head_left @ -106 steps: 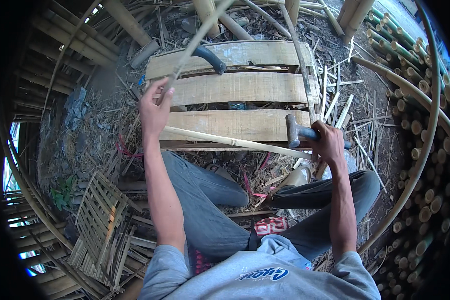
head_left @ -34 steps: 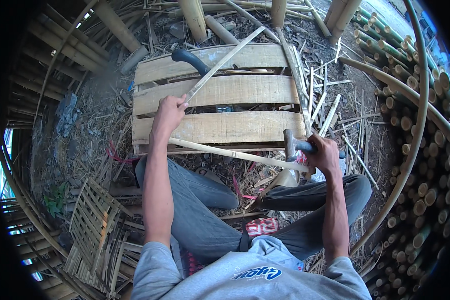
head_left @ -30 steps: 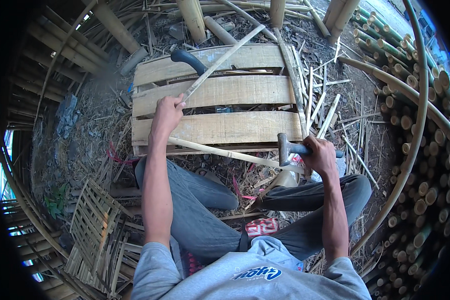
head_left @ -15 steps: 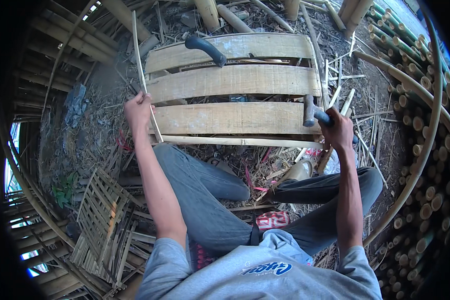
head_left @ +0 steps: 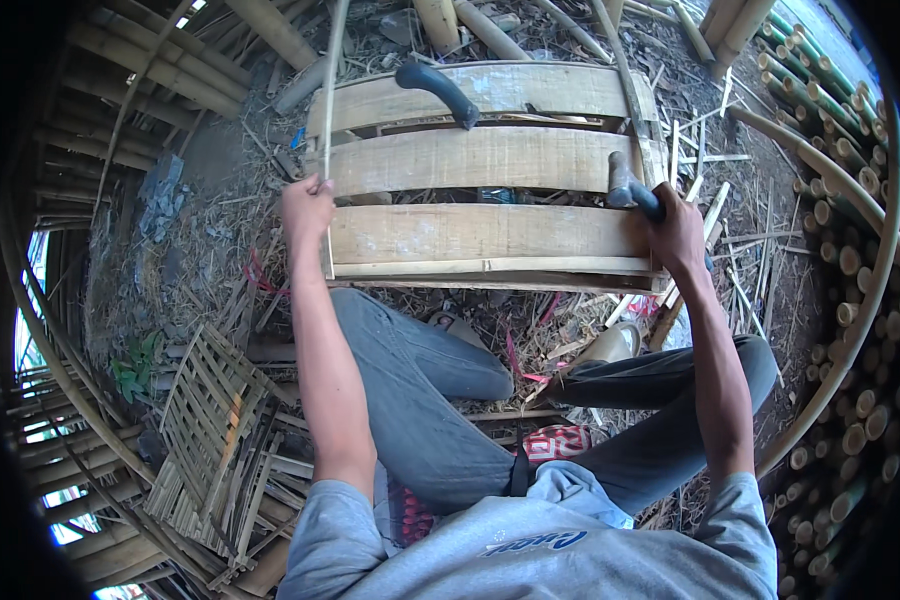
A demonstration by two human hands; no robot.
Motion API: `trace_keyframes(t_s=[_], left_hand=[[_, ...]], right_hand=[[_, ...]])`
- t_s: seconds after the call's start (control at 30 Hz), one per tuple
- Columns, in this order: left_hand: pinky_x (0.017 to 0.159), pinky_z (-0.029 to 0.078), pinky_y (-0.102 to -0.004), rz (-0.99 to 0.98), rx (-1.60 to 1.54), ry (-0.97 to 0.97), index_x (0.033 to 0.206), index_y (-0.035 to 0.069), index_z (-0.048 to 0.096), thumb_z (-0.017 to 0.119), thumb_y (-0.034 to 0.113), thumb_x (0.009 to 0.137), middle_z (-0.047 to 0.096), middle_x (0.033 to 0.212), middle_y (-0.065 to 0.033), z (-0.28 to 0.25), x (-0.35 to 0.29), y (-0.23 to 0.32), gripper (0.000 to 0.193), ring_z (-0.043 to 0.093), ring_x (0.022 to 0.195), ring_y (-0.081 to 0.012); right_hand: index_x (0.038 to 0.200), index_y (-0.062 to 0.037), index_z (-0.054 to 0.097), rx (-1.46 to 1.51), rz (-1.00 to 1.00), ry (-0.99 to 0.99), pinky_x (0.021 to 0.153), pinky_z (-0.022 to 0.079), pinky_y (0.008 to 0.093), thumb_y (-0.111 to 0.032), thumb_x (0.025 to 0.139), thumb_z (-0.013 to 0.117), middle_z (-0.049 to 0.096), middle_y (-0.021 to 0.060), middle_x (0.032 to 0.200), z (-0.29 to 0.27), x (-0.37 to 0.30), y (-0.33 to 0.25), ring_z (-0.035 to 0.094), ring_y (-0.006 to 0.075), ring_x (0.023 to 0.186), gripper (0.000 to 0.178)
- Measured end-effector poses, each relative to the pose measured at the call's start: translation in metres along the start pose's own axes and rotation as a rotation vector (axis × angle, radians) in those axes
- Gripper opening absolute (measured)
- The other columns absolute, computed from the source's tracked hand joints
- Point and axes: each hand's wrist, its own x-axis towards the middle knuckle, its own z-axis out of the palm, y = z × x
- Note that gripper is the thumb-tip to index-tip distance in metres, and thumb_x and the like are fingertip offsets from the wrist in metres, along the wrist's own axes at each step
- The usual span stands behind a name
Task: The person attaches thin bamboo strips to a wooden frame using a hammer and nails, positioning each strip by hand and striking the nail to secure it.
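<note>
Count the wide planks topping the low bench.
3: the far plank, partly under the dark curved handle; the middle plank; and the near plank, with a pale strip along its near edge. Any underneath may be hidden.

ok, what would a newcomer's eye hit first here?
Probably the pale slatted wooden table in the upper middle, with a dark curved handle lying across its far slat. Then the hands: the left hand grips a bamboo strip at the table's left side, the right hand a hammer at its right. The big stack of bamboo poles fills the right edge.
</note>
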Motion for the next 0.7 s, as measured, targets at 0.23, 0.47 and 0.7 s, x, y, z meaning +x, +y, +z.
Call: trace_keyframes(t_s=[0.23,0.47,0.7], left_hand=[[0.057,0.050,-0.0300,-0.045,0.088,0.009,0.116,-0.006,0.072,0.071,0.013,0.093,0.076,0.083,-0.0110,-0.005,0.014,-0.018,0.030,0.067,0.067,-0.0112],[0.070,0.050,-0.0345,0.093,0.240,-0.001,0.106,-0.003,0.073,0.071,0.019,0.093,0.075,0.084,-0.0116,0.000,0.017,-0.022,0.025,0.062,0.071,-0.0142],[0.073,0.048,-0.0355,0.269,0.238,0.148,0.113,-0.003,0.071,0.072,0.023,0.093,0.069,0.087,-0.0127,-0.010,0.031,-0.028,0.032,0.059,0.073,-0.0201]], right_hand=[[0.102,-0.0065,0.066,-0.052,-0.068,-0.059,0.071,0.054,0.0477,-0.017,0.085,0.071,0.071,0.0199,0.082,-0.009,-0.004,-0.006,0.071,0.0386,0.077,0.020],[0.097,-0.0079,0.066,-0.029,-0.092,-0.022,0.066,0.053,0.0469,-0.018,0.085,0.071,0.069,0.0165,0.075,-0.011,-0.012,0.005,0.070,0.0357,0.069,0.017],[0.094,-0.0070,0.066,0.114,-0.007,0.035,0.066,0.054,0.0456,-0.019,0.082,0.076,0.070,0.0178,0.073,-0.015,-0.018,-0.005,0.071,0.0357,0.069,0.019]])
